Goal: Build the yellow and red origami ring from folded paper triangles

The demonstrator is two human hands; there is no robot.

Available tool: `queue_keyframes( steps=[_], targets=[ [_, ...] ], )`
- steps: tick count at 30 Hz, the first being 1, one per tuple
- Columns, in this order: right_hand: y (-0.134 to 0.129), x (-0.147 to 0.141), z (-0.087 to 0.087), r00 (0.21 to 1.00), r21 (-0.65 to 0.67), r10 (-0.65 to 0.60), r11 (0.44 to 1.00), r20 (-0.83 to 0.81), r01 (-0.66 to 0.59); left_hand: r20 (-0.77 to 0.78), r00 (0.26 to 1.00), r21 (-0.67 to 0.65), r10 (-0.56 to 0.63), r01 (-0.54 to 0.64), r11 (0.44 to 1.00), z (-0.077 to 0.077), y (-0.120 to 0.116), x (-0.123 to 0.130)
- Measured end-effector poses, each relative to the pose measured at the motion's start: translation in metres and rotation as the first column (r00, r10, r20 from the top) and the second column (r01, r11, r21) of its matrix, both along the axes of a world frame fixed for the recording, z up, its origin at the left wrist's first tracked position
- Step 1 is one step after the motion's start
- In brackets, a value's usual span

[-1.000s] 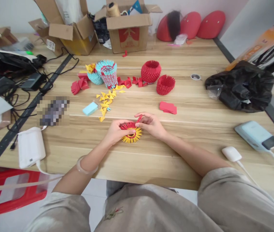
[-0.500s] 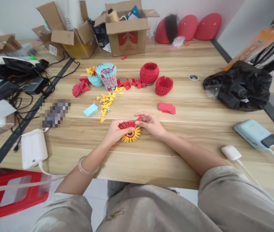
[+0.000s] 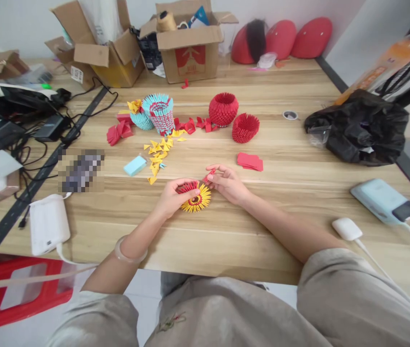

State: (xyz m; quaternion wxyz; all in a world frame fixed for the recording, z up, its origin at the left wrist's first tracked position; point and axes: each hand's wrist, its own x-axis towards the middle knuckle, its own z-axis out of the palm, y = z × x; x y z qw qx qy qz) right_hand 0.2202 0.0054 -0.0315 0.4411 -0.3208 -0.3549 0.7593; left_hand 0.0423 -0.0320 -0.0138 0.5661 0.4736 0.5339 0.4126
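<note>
Near the table's front edge, my left hand grips the left side of a round red and yellow folded-paper piece, thumb on top and fingers behind. Just right of and above it, my right hand pinches a small red folded paper piece, which is apart from the round one. Yellow paper triangles lie scattered ahead of my left hand, beside a light blue paper stack. A red paper stack lies beyond my right hand.
Farther back stand a blue and red paper vase and two red paper bowls. Cardboard boxes line the wall. A black plastic bag and power bank are right; a white device and cables are left.
My right hand has drawn slightly away from the round piece, turning the small red piece at its fingertips. My left hand has hardly moved.
</note>
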Motion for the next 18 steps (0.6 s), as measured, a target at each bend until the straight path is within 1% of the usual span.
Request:
queue_keyframes(
  steps=[11,18],
  targets=[
    [-0.0028,-0.0016,-0.0011,0.996,-0.003,0.061,0.998,0.071,-0.061,-0.039,0.999,0.028,0.001,0.0,1.0,0.0012,-0.0005,0.0009],
    [-0.0062,-0.0047,-0.0002,0.998,-0.093,0.065,0.994,-0.001,-0.065,-0.076,0.997,0.038,-0.03,0.033,0.999,0.0004,-0.0004,-0.0001]
  ],
)
